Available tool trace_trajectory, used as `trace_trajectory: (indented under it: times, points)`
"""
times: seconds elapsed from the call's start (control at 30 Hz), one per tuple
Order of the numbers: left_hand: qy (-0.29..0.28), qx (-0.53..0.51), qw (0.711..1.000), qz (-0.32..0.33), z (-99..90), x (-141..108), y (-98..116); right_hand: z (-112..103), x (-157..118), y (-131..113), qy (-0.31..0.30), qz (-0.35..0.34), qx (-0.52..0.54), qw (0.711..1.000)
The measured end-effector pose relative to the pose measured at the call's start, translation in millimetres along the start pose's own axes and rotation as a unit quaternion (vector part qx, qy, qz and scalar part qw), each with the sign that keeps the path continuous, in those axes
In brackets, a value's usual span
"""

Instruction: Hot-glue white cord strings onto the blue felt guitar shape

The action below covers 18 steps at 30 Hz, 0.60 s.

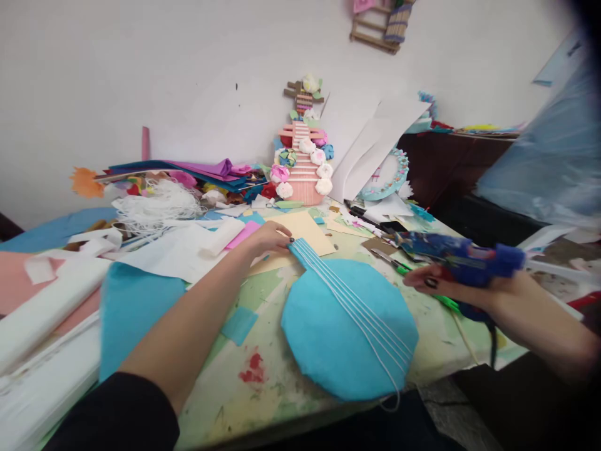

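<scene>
A flat blue craft banjo, with a round body and short neck, lies near the table's front edge. White strings run from the neck across the body, and one loose end hangs over the front rim. My left hand has its fingers closed at the tip of the neck. To the right of the banjo, my right hand grips a blue hot glue gun, raised above the tabletop with its nozzle toward the left. Motion blurs the gun. Below it are green-handled scissors.
A pink paper guitar with flowers stands against the wall. Tangled white string and coloured paper sheets pile up at the back left. White rolls lie at left. A blue plastic bag hangs at right.
</scene>
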<state>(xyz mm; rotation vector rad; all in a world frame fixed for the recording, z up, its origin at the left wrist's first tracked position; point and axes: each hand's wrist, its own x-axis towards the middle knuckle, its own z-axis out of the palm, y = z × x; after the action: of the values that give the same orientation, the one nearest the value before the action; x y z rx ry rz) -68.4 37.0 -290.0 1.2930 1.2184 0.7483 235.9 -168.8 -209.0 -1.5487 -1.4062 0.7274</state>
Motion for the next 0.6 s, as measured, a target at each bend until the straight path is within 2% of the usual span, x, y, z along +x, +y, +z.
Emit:
trace_trajectory:
  times: [0.1, 0.17, 0.37, 0.5, 0.6]
  points:
    - [-0.007, -0.009, 1.0, 0.006, 7.6, -4.2, 3.6, 10.4, 27.2, -3.6, -0.072, 0.052, 0.102, 0.991]
    - [-0.013, -0.025, 1.0, 0.013, 10.9, -6.7, 6.0, 18.9, 42.5, -5.5, -0.094, 0.075, 0.154, 0.981]
    - [-0.046, -0.121, 0.991, 0.022, 14.4, -7.8, 9.1, 44.3, 83.8, -19.8, -0.128, 0.083, 0.176, 0.973]
    - [-0.072, -0.18, 0.977, 0.088, 27.5, -10.8, 11.2, 63.8, 110.6, -25.0, -0.116, 0.065, 0.193, 0.972]
    - [-0.064, -0.197, 0.97, 0.129, 42.9, -17.3, 15.1, 75.8, 128.3, -23.8, -0.09, 0.053, 0.22, 0.97]
